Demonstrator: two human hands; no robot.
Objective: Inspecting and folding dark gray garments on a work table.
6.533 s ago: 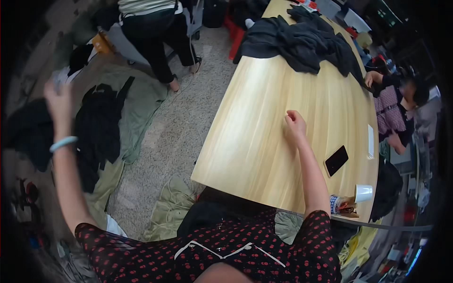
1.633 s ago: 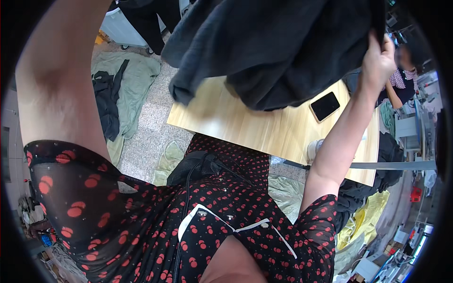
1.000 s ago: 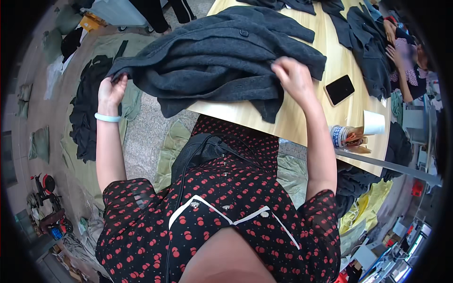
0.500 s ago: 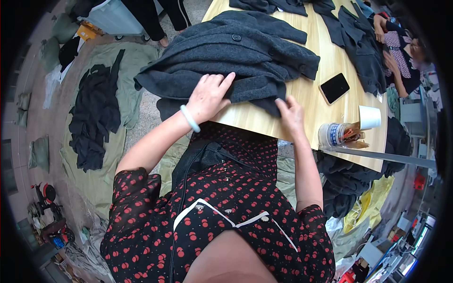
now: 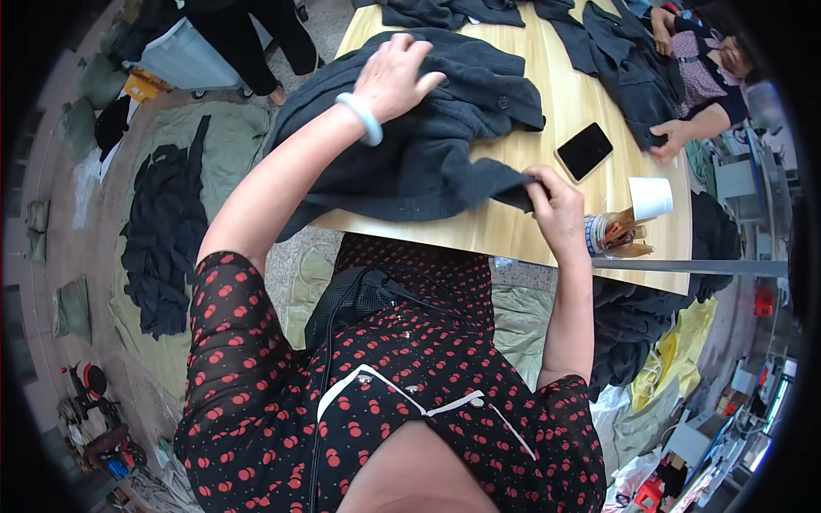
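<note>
A dark grey wool coat (image 5: 428, 162) with large buttons lies rumpled across the wooden table (image 5: 547, 81), its near edge hanging past the table's front. My left hand (image 5: 395, 79), with a pale bangle at the wrist, is over the coat's far left part. Its fingers are stretched out and the thumb stands apart. At the coat's right end my right hand (image 5: 558, 205) pinches a corner and pulls it taut to the right. The cloth next to that hand is slightly blurred.
Right of the coat lie a phone (image 5: 584, 151), a jar of tools (image 5: 617, 234) and a white cup (image 5: 651, 197). Across the table a co-worker's hand (image 5: 670, 139) touches another dark garment (image 5: 629, 77). Dark cloth (image 5: 162, 239) lies on floor sheeting. A grey bin (image 5: 198, 53) stands behind.
My left hand has moved from the coat's near edge up to its far side. My right hand now grips the coat's corner and has drawn it right. The coat's front has been spread toward me.
</note>
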